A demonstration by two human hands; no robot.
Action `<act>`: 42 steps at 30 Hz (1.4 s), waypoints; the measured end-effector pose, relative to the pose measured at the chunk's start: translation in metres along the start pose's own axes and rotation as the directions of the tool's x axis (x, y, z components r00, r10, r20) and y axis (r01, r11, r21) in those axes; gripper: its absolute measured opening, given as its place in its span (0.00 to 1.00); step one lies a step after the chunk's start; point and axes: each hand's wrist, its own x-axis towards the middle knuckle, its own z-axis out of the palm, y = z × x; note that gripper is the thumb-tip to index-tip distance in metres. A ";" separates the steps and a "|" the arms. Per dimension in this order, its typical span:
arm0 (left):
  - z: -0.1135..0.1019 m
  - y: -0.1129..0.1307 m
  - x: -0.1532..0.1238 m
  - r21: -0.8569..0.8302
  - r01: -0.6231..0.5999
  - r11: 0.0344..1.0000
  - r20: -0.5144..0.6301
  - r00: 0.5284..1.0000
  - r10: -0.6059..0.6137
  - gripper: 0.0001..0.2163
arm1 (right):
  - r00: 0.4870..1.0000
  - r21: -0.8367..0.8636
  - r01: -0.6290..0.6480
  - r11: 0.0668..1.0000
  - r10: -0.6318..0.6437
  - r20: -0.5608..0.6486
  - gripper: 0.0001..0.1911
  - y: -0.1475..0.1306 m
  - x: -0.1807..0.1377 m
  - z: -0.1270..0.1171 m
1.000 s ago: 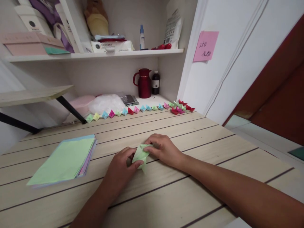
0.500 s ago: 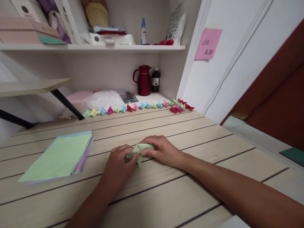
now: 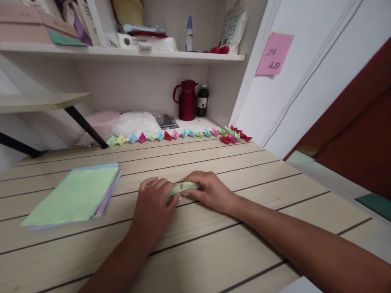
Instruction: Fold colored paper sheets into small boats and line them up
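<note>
A light green folded paper piece (image 3: 182, 189) lies low over the wooden table (image 3: 214, 252), pinched from both sides. My left hand (image 3: 154, 205) grips its left end with fingers closed. Its right end sits between the thumb and fingers of my right hand (image 3: 209, 190), which rests on the table. A stack of coloured paper sheets (image 3: 76, 195), green on top, lies to the left of my hands.
A row of small folded paper boats (image 3: 177, 135) in several colours lines the far table edge. Behind it stand a red jug (image 3: 186, 102), a dark bottle (image 3: 202, 103) and a plastic bag (image 3: 136, 124). A pink note (image 3: 274, 53) sticks on the wall.
The green paper has been pulled from a taller upright shape into a flat, long one between my hands. Both hands moved slightly apart and the view tilted down a little.
</note>
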 end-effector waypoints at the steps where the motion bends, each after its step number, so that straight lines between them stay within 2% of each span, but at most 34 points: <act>1: -0.001 0.000 0.000 0.027 -0.040 0.999 -0.017 0.999 0.040 0.04 | 0.999 -0.035 0.048 0.998 -0.048 -0.018 0.02 0.001 0.000 0.000; 5: -0.003 0.002 -0.001 0.120 -0.190 0.974 -0.017 0.981 0.193 0.09 | 0.977 -0.210 0.204 0.956 -0.212 -0.016 0.08 0.006 0.000 0.000; 9: 0.003 0.001 -0.001 0.081 -0.271 0.959 0.118 0.958 0.261 0.11 | 0.965 -0.317 0.259 0.913 -0.228 0.129 0.07 0.008 -0.002 0.000; 13: 0.000 -0.007 -0.004 -0.061 -0.168 0.984 0.271 0.946 0.178 0.11 | 0.971 -0.301 0.199 0.933 -0.147 0.186 0.08 0.004 -0.006 -0.006; 16: -0.010 -0.016 -0.008 -0.164 -0.136 0.977 0.359 0.914 0.188 0.14 | 0.975 -0.288 0.149 0.946 -0.092 0.202 0.08 0.001 -0.009 -0.012; 19: -0.016 -0.022 -0.010 -0.193 -0.144 0.971 0.372 0.904 0.208 0.17 | 0.976 -0.284 0.121 0.951 -0.062 0.210 0.08 0.001 -0.012 -0.017; 25: -0.010 -0.020 -0.008 -0.180 -0.089 0.980 0.319 0.937 0.144 0.12 | 0.983 -0.285 0.007 0.958 0.045 0.176 0.09 0.001 -0.012 -0.017; 28: -0.008 -0.019 -0.008 -0.174 -0.052 0.983 0.326 0.939 0.107 0.12 | 0.983 -0.299 0.017 0.954 0.040 0.182 0.12 0.001 -0.014 -0.019; 32: -0.012 -0.015 -0.007 -0.129 0.006 0.992 0.401 0.915 0.046 0.11 | 0.988 -0.321 0.064 0.945 -0.014 0.155 0.18 -0.002 -0.018 -0.023; 35: -0.015 -0.010 -0.006 -0.096 0.032 0.995 0.438 0.899 0.013 0.10 | 0.984 -0.368 0.092 0.925 -0.029 0.174 0.14 -0.002 -0.018 -0.022; 42: -0.015 -0.008 -0.004 -0.098 0.078 0.992 0.463 0.886 -0.024 0.09 | 0.985 -0.351 0.018 0.936 0.043 0.165 0.09 0.007 -0.013 -0.018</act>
